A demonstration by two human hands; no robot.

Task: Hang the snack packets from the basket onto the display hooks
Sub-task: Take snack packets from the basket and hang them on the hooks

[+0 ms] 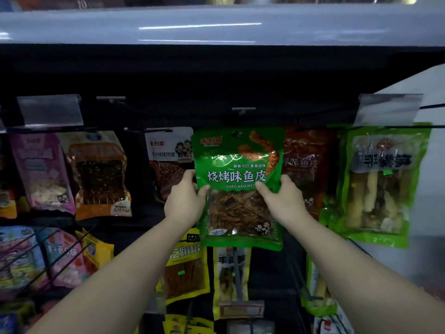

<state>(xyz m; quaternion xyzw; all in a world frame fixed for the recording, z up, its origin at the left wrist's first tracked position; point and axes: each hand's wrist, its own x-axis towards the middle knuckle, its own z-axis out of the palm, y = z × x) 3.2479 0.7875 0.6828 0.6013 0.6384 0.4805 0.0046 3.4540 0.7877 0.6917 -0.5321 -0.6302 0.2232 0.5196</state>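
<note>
nearest the camera, two bare forearms reach up and forward to a hanging display. the left hand grips the left edge of a green fish-skin packet, thumb on the front face and the other fingers curled behind it. the right hand pinches the right edge the same way, thumb laid across the printed front. the packet is held upright and flat to the viewer, about level with the row of goods already hanging, its top edge just under a clear price-tag holder on the middle hook.

the small hang hole near the packet's top centre looks to sit at or very near the tip of that hook, but the dark wire is hard to trace, so i cannot tell whether it is threaded yet.

to do this step well, i judge: keep both grips even so the packet stays square, line the hole up with the wire's tip, then push straight back along the wire rather than upward. let go only when the packet's weight hangs from the hook.

behind it hang a red packet just to the right and a white-topped packet just to the left. farther right is a green bamboo-shoot packet. the basket is not in view.
</note>
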